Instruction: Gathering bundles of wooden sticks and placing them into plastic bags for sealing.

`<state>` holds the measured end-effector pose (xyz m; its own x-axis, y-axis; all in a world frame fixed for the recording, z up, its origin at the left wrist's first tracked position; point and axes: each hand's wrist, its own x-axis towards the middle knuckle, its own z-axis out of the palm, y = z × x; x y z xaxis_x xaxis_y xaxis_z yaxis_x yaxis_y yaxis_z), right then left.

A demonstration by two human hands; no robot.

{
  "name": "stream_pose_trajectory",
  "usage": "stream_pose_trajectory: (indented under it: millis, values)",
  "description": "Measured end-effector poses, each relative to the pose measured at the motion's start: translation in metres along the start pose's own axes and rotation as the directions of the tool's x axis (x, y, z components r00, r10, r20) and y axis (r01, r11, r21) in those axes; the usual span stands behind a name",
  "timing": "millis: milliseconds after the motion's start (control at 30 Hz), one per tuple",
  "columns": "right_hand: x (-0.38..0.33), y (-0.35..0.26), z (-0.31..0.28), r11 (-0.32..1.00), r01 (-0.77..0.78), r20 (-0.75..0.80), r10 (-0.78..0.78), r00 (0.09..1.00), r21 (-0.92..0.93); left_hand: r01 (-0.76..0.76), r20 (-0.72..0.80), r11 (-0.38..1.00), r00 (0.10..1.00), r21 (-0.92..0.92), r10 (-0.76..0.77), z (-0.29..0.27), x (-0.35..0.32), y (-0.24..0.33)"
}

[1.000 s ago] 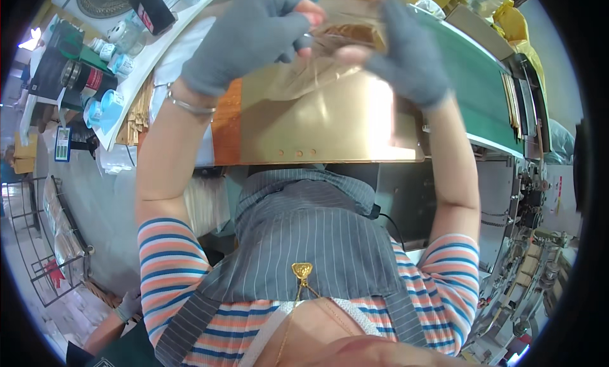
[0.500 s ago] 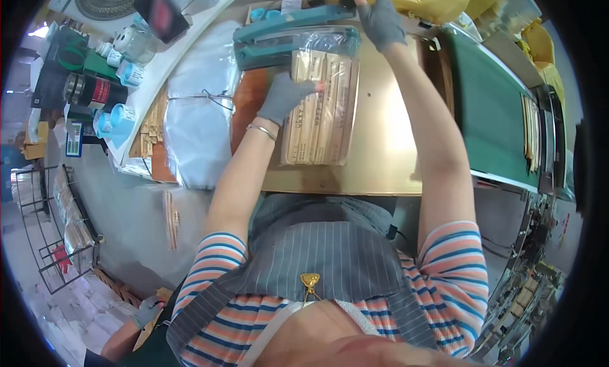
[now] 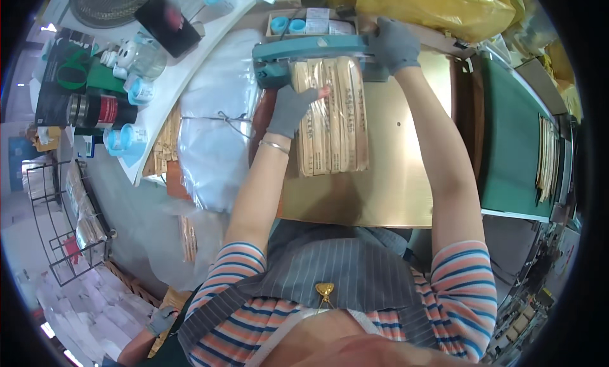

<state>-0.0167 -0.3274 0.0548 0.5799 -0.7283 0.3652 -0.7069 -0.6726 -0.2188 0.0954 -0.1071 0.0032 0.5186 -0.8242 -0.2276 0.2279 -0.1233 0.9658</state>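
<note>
Workbench, seen from above. We find a clear plastic bag (image 3: 346, 132) of slim tan printed packets lying flat on a brass-coloured bench plate (image 3: 393, 176), its long side running away from the wearer. The bag's far end lies right against a teal lever-type bag sealer (image 3: 311, 48), whose long arm crosses just beyond it; whether any plastic sits under that arm, we cannot tell.

Left hand (image 3: 290, 112), grey glove with a bare thumb tip: at the bag's left edge, thumb stretched across the top of the packets. The other fingers are mostly hidden, so we cannot say how far they close. A silver bangle (image 3: 274, 147) circles that wrist.

Right hand (image 3: 396, 45), also grey-gloved: at the right end of the sealer's arm, fingers bent. We cannot make out whether they grip it.

To the left of the bag we note a stack of clear plastic sheeting (image 3: 212, 151) tied with dark cord (image 3: 228, 118). Behind the sealer, pale blue rolls (image 3: 297, 27) stand in a box; a yellow plastic sack (image 3: 438, 12) lies beyond the right hand. Green work surface (image 3: 514, 145) at far right. Lower left, we log a co-worker's gloved hand (image 3: 163, 319).
</note>
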Motion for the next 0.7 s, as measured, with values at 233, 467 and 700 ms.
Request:
stream_pose_trajectory:
  millis: [233, 467, 700]
  values:
    - [-0.002, 0.004, 0.002, 0.996, -0.066, 0.01, 0.066, 0.998, 0.056, -0.064, 0.002, 0.998, 0.998, 0.016, 0.064, 0.007, 0.002, 0.004]
    - [-0.097, 0.021, -0.002, 0.59, -0.183, 0.116, 0.149, 0.982, 0.787, 0.028, 0.092, 1.0, 0.995, 0.006, -0.029, -0.015, -0.016, 0.006]
    - [-0.305, 0.021, -0.041, 0.912, 0.187, 0.061, -0.224, 0.973, 0.364, -0.148, -0.08, 0.608, 0.94, 0.78, 0.331, -0.091, -0.11, 0.008]
